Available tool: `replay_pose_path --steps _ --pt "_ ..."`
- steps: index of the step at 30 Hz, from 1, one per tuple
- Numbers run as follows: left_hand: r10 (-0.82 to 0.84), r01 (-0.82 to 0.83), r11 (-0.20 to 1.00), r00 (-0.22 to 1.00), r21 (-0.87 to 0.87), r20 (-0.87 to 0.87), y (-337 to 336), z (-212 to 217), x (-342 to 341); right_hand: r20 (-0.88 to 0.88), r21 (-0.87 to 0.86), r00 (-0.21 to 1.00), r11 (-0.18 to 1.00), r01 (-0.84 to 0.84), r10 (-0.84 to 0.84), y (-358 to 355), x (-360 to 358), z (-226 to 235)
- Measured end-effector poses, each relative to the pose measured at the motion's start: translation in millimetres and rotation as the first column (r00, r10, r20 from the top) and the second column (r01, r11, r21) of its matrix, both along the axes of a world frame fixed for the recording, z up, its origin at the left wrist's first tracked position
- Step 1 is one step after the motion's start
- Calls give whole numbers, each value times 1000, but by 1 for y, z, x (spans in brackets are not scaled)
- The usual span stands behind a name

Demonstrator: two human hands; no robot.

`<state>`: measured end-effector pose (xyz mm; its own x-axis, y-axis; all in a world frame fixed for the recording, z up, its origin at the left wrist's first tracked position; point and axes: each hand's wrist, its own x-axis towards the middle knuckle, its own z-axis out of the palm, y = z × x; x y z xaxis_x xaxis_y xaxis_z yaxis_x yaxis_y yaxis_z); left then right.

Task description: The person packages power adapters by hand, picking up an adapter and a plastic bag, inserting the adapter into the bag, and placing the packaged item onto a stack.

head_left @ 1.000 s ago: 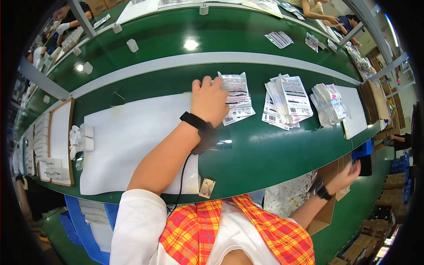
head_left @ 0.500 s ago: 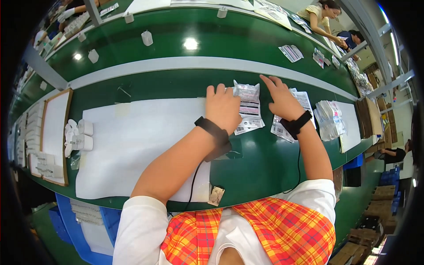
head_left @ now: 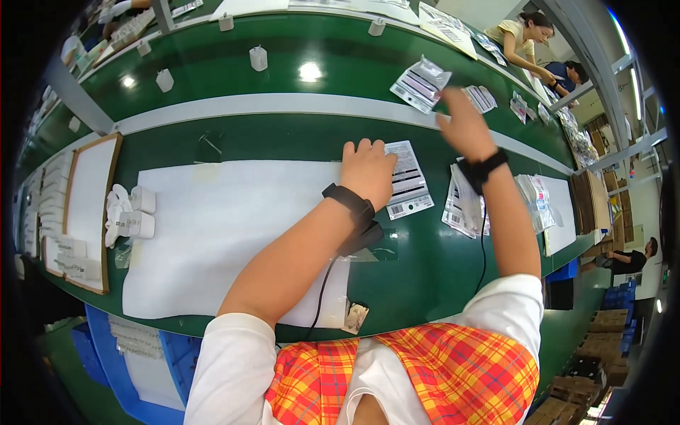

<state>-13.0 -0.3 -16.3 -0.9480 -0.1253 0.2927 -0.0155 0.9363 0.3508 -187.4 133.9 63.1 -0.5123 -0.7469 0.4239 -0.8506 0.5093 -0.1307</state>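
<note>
My left hand (head_left: 367,175) has its fingers bent at the left edge of a flat silver-white printed pouch (head_left: 411,185) on the green table, its thumb side over the pouch's edge. What its fingertips do underneath is hidden. Beyond the white divider, my right hand (head_left: 464,126) reaches forward, blurred, thumb apart from fingers. Just past its fingertips a filled silver pouch (head_left: 419,81) lies on the green strip. Below my right forearm is a small stack of flat pouches (head_left: 462,205). Black bands with cables circle both wrists.
A white sheet (head_left: 234,241) covers the table's left side, with white plastic parts (head_left: 133,212) at its edge. More pouches (head_left: 536,202) pile up at right beside cardboard (head_left: 590,191). Spaced white pieces (head_left: 258,59) and another pouch (head_left: 482,98) lie beyond the divider (head_left: 283,106). Other people work farther off.
The filled pouch has gone from beside my left hand to the strip beyond the divider. My right hand has moved forward after it. A flat pouch now lies exposed by my left hand.
</note>
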Motion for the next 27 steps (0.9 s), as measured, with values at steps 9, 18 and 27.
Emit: replay_pose_path --steps 9,18,27 --pt "-14 16 999 999 43 -47 -4 -3 -5 226 357 958 900 -250 176 10 113 -41" --pt "-47 59 997 977 -50 210 -8 8 5 556 227 786 861 -455 269 45 122 -34" --pt "-11 59 987 953 -148 304 2 20 7 749 460 643 576 -676 157 29 128 51"
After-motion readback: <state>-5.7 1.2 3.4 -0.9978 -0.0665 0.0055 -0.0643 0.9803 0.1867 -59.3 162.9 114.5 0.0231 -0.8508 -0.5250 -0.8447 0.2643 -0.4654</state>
